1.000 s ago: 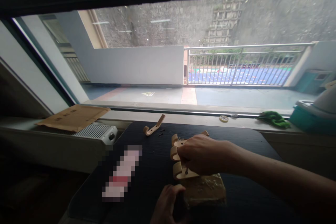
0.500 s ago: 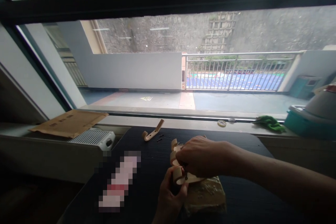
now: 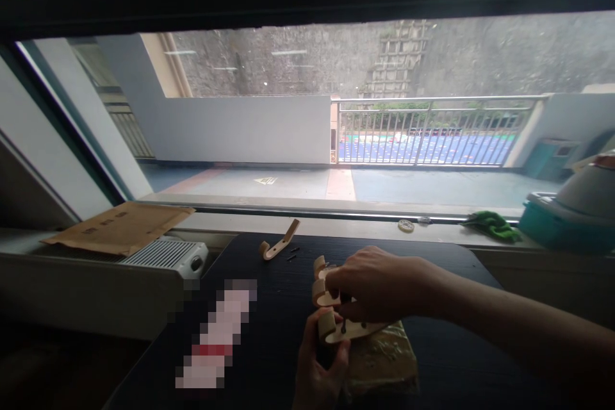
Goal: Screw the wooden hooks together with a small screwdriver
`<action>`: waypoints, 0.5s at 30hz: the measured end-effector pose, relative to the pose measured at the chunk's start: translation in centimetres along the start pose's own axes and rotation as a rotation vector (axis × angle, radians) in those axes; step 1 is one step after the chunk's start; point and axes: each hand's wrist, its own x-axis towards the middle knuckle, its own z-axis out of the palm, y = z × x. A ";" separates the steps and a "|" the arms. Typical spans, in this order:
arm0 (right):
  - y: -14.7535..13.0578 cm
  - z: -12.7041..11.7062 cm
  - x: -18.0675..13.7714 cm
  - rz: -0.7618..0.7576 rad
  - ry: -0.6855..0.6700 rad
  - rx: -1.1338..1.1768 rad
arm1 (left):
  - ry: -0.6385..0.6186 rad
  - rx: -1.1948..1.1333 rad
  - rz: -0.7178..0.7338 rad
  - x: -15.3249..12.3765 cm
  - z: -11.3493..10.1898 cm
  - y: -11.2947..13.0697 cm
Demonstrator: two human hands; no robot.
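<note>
While left hand (image 3: 318, 366) grips the curled end of a pale curved wooden hook (image 3: 353, 331), right hand (image 3: 377, 285) pinched shut over it — black tabletop (image 3: 281, 314).

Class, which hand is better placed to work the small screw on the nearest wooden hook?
Right. The right hand has its fingertips at the screw on the wooden hook, while the left hand grips the hook's curled end from below, probably steadying it.
</note>
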 end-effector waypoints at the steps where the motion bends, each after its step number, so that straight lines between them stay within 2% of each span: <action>1: 0.1 -0.1 0.0 -0.009 0.011 0.001 | -0.005 0.002 0.004 0.0 -0.1 0.0; 7: 0.6 0.4 -0.1 -0.045 0.019 -0.009 | -0.018 0.006 0.032 0.1 -0.3 -0.1; 12: 0.8 1.0 -0.2 0.035 0.038 0.078 | -0.043 0.019 0.011 0.2 -0.6 -0.5; 15: 0.9 0.8 -0.3 0.066 0.036 0.067 | -0.108 0.046 -0.006 0.3 -0.9 -0.5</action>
